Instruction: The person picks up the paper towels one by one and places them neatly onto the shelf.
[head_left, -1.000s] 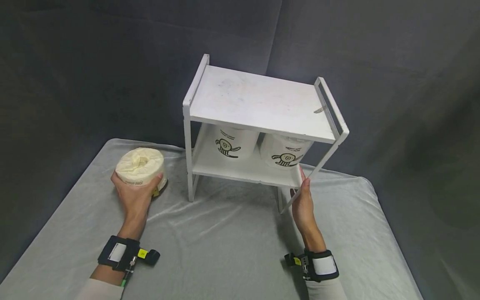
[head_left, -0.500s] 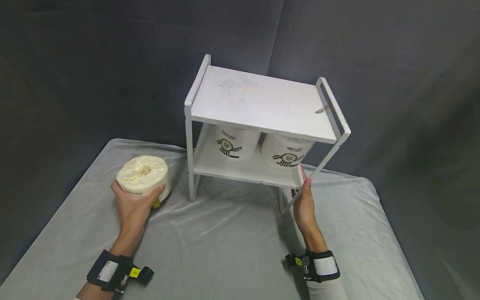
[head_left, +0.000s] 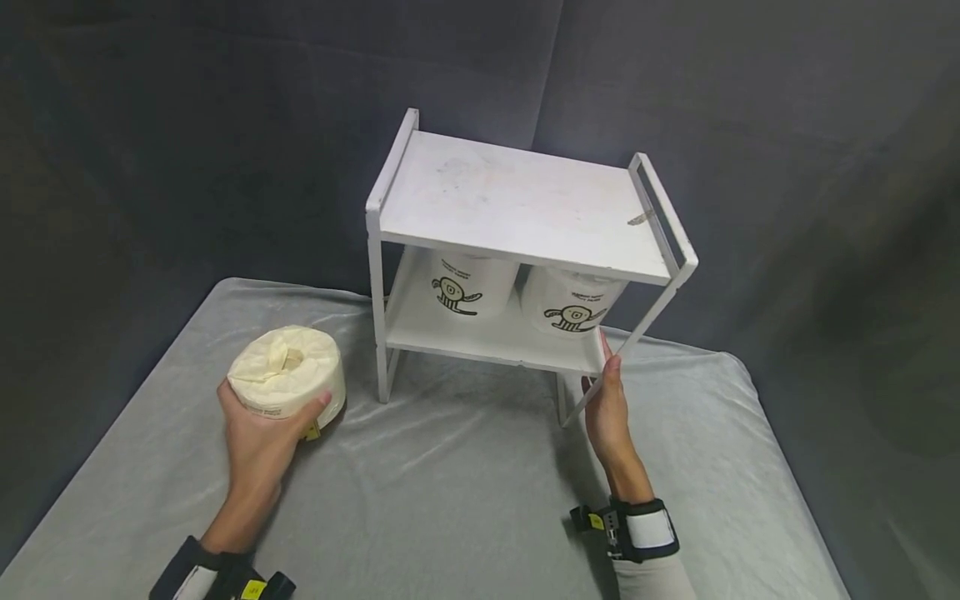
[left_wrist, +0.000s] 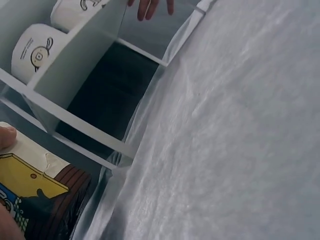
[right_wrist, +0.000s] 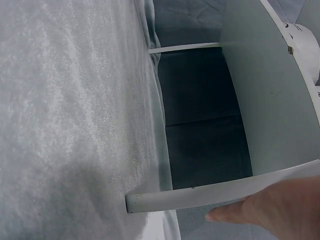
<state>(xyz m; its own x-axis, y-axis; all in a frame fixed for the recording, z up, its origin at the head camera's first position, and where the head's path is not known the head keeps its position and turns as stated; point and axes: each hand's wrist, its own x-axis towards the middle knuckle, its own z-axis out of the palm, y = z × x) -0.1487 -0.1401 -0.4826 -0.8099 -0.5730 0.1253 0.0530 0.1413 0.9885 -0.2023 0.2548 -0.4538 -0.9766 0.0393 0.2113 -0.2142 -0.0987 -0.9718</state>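
In the head view my left hand (head_left: 258,442) grips a wrapped toilet paper roll (head_left: 288,371) at the left, thumb on its right side. Its pale wrapper is gathered at the top over the core hole. The left wrist view shows the roll's printed side (left_wrist: 30,185), yellow and brown. My right hand (head_left: 609,412) holds the lower right front leg of a white two-tier shelf (head_left: 517,208). Some of its fingertips (left_wrist: 145,7) show beyond the leg in the left wrist view. Two similar rolls, one left (head_left: 476,287) and one right (head_left: 570,300), stand on the lower tier.
A grey cloth (head_left: 450,500) covers the table, with folds around the shelf legs. Dark curtains (head_left: 225,150) hang behind and at the sides. The shelf's upper tier (head_left: 517,200) overhangs the two rolls and hides their tops.
My left hand has drawn the toilet paper roll nearer to me, away from the table's back edge. My right hand, the shelf and its two rolls look unmoved.
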